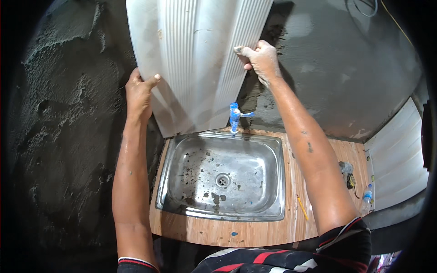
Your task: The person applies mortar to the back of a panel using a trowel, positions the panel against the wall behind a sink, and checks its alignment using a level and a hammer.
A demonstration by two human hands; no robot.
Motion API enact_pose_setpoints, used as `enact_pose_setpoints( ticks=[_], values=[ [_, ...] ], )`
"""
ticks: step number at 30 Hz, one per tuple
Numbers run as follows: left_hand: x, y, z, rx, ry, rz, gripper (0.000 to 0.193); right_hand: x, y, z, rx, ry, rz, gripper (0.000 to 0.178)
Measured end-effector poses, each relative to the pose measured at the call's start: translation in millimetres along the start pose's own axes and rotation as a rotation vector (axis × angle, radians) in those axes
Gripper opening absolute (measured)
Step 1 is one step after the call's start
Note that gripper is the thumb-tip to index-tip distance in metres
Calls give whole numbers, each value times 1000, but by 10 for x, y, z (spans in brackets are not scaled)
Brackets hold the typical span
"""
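Left hand, right hand gripping one panel — one sink, one tap

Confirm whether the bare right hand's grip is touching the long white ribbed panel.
Touching. The head view shows the right hand's grip on the white ribbed panel at its right edge, thumb lying across its face.

panel: white, striped | faucet: blue | sink: silver | countertop: tan, wood-grained
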State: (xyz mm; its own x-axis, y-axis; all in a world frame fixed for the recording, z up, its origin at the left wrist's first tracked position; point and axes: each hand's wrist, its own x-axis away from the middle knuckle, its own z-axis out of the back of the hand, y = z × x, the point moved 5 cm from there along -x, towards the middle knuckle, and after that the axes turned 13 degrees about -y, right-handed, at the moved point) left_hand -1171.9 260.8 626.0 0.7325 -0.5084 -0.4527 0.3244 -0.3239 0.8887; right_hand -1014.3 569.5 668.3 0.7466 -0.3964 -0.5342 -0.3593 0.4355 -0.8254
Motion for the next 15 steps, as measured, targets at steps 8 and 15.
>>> enact_pose_setpoints(
  ticks=[8,15],
  values=[
    [-67,81,17,-292,118,86,29,-21,-31,-20,109,6,24,39],
    [-250,136,108,-717,192,83,36,4,-103,-182,150,55,62,37]
  ],
)
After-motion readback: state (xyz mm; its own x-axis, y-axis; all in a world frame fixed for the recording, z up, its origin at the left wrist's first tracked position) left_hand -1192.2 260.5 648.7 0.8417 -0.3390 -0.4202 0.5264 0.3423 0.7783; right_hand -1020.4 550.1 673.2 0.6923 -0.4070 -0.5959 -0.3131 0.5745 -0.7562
